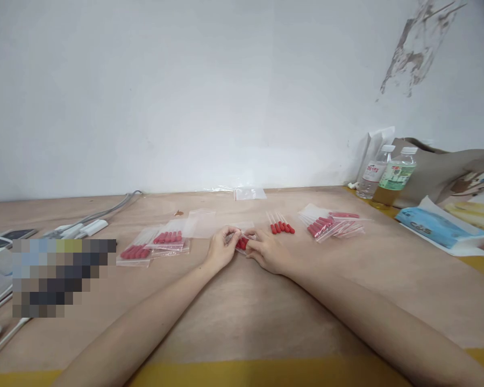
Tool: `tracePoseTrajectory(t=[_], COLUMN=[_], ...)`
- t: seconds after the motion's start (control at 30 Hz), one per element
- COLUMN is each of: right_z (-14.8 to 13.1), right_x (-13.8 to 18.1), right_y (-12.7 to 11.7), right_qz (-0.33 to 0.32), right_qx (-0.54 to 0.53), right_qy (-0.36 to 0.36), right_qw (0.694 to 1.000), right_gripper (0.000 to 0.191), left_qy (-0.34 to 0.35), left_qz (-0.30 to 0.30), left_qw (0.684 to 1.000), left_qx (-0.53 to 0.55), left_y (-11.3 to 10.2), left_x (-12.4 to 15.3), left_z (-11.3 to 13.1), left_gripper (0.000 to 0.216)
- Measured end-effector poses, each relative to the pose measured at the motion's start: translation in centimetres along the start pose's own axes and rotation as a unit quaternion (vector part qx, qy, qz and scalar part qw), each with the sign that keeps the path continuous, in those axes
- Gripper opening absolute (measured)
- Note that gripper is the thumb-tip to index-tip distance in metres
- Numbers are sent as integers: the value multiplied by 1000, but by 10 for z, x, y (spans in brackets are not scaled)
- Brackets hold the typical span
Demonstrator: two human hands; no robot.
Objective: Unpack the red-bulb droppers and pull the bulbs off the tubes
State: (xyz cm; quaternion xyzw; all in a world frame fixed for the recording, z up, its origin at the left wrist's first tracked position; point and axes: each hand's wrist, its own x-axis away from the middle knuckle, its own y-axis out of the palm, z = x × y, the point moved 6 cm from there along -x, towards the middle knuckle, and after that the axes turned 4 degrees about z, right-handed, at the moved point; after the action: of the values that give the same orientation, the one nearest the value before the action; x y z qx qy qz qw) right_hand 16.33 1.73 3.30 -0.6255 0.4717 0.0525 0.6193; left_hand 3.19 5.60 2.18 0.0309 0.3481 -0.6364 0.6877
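In the middle of the table, a small clear plastic bag (247, 224) with red-tipped sticks (242, 243) lies between my two hands. My left hand (221, 248) is closed, thumb and fingers pinching the bag's left side. On the right side, my right hand (268, 251) has its fingers curled onto the bag by the red tips; they partly hide the contents. A loose row of red-tipped white sticks (281, 227) lies just beyond my right hand. To the left are filled zip bags (135, 251) and a flat clear bag (204, 223).
More red-tipped sticks and bags (334, 223) lie to the right. Two bottles (397, 174), a blue tissue pack (441, 223) and a grey bag (435, 166) stand farther right. Cables (105, 209) and a blurred-out patch (60, 277) occupy the left. A white packet (250, 193) lies by the wall.
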Motion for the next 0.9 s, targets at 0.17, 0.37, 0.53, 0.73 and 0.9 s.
tracePoseTrajectory(t=[0.17, 0.37, 0.53, 0.73, 0.9], right_z=[11, 36, 42, 35, 32], right_x=[12, 15, 14, 9, 8], right_y=[-17, -25, -20, -13, -10], right_qz=[-60, 78, 64, -24, -35], right_qx=[-110, -47, 81, -59, -141], right_qy=[56, 120, 148, 137, 163], right_qw=[991, 989, 984, 989, 976], right_gripper=[7, 9, 16, 11, 22], left_qy=[42, 65, 97, 120, 100], left_qz=[-51, -200, -209, -206, -198], left_qw=[997, 974, 969, 967, 972], left_qx=[-39, -83, -85, -85, -79], left_y=[-10, 0, -2, -5, -5], left_x=[2, 12, 14, 14, 14], left_z=[9, 7, 13, 22, 19], left_gripper=[32, 42, 47, 44, 43])
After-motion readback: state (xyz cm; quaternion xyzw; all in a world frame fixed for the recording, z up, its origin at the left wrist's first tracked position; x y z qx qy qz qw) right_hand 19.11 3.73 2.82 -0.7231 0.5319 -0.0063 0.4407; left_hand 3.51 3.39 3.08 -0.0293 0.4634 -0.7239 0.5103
